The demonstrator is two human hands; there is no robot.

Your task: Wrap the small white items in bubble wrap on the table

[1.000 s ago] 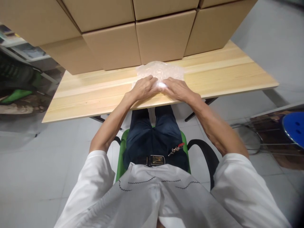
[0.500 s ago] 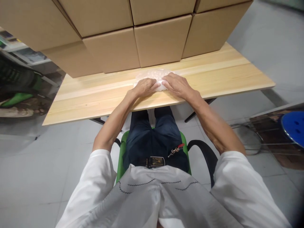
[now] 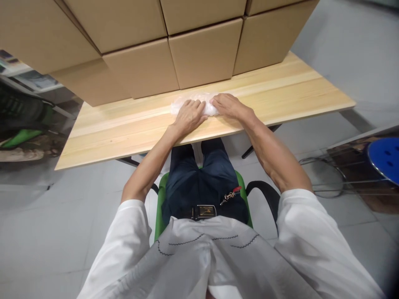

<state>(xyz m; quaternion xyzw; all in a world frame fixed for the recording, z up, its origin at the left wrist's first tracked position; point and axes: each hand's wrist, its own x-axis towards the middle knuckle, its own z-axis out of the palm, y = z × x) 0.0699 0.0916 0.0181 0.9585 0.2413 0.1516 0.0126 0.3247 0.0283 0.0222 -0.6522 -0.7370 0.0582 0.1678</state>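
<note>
Clamping left grip (image 3: 190,116) and right grip (image 3: 230,106) on a bunched roll of clear plastic wrap (image 3: 210,109), with fingers bent over its top. Pressing with left grip across the roll, knuckles up, fingers close together and pointing towards 1 o'clock, thumb pointing towards 3 o'clock. Holding the 3 o'clock end with right grip, fingers curled down and turned towards 9 o'clock. Leaving a narrow, whitish patch of wrap to show between the two, and a further bit past left grip, towards 10 o'clock. Cannot tell what, if anything, lies inside. Resting the roll on the pale wooden table (image 3: 296,91), about midway along, between the near edge at 6 o'clock and the stacked cardboard boxes (image 3: 140,68) at 12 o'clock, near but not touching these. Sitting at 6 o'clock on a green chair (image 3: 160,203) with black armrests, in dark trousers (image 3: 199,178), a belt with a metal buckle (image 3: 206,211) and a white shirt (image 3: 199,261). Wearing keys (image 3: 230,195) with a red tag at 5 o'clock from the roll. Seen farther off: a blue stool (image 3: 385,155) between 3 and 4 o'clock, above grey floor tiles (image 3: 56,228).
</note>
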